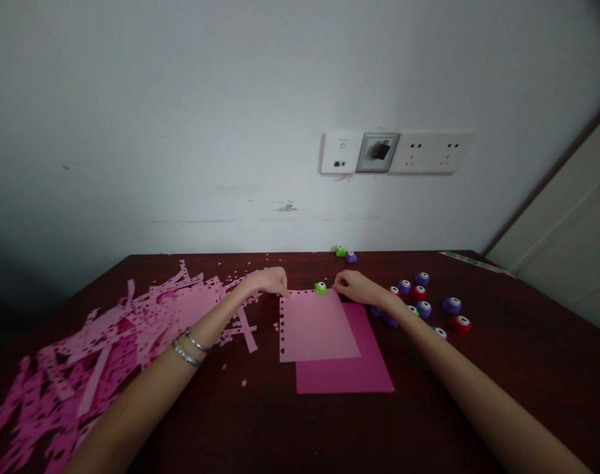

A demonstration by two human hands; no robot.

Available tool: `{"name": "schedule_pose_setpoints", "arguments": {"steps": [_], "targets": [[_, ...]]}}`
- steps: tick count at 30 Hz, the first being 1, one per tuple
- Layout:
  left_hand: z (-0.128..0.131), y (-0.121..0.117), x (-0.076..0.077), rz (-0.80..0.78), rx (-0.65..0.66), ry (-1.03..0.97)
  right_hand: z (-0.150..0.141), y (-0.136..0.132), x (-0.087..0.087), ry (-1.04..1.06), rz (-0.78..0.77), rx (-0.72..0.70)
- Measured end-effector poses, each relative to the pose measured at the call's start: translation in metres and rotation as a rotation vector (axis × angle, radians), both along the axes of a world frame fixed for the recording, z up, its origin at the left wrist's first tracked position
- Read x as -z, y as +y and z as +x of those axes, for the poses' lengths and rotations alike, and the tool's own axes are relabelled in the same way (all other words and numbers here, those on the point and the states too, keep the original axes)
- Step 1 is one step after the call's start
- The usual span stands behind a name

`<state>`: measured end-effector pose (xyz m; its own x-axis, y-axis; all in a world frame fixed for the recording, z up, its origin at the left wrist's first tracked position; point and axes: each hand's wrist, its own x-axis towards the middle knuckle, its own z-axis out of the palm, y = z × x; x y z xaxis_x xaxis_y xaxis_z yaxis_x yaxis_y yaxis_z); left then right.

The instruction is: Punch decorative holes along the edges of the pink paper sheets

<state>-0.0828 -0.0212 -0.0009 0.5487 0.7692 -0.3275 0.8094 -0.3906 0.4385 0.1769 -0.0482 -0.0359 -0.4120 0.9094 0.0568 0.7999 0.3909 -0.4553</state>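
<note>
A light pink sheet of paper (319,332) lies in front of me, with punched holes along its left and top edges. My left hand (274,281) is closed at its top left corner, fingertips pinching the paper. At the top right corner, my right hand (355,286) is curled with thumb and finger pressed together on the paper. Between the hands, a small green craft punch (320,288) sits on the top edge. Darker magenta paper (344,380) lies partly under the sheet.
A heap of punched pink paper strips (126,336) covers the table's left side, with tiny cut-outs scattered nearby. Several purple and red craft punches (452,304) stand at the right. Another green punch (340,251) and a purple one (351,257) stand by the wall (230,131).
</note>
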Motion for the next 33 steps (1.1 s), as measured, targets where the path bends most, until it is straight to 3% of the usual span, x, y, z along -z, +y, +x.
{"name": "schedule_pose_setpoints", "arguments": {"steps": [8,13,16,22,28,33], "targets": [[-0.001,0.002,-0.001,0.032,-0.016,0.045,0.000,0.000,0.000,0.017,0.015,0.014],[0.002,-0.002,-0.013,0.166,-0.115,-0.028,-0.001,-0.005,-0.016,0.069,0.035,0.077],[0.010,-0.004,-0.019,0.169,-0.122,-0.124,-0.006,-0.008,-0.026,0.111,-0.060,0.077],[0.037,0.000,-0.022,-0.039,-0.035,-0.211,-0.016,-0.002,-0.030,0.110,-0.335,0.037],[0.056,0.016,-0.010,-0.259,0.005,-0.169,-0.019,0.008,-0.029,0.104,-0.489,0.053],[0.063,0.030,-0.004,-0.406,0.065,-0.130,-0.027,0.012,-0.038,0.060,-0.648,0.058]]}}
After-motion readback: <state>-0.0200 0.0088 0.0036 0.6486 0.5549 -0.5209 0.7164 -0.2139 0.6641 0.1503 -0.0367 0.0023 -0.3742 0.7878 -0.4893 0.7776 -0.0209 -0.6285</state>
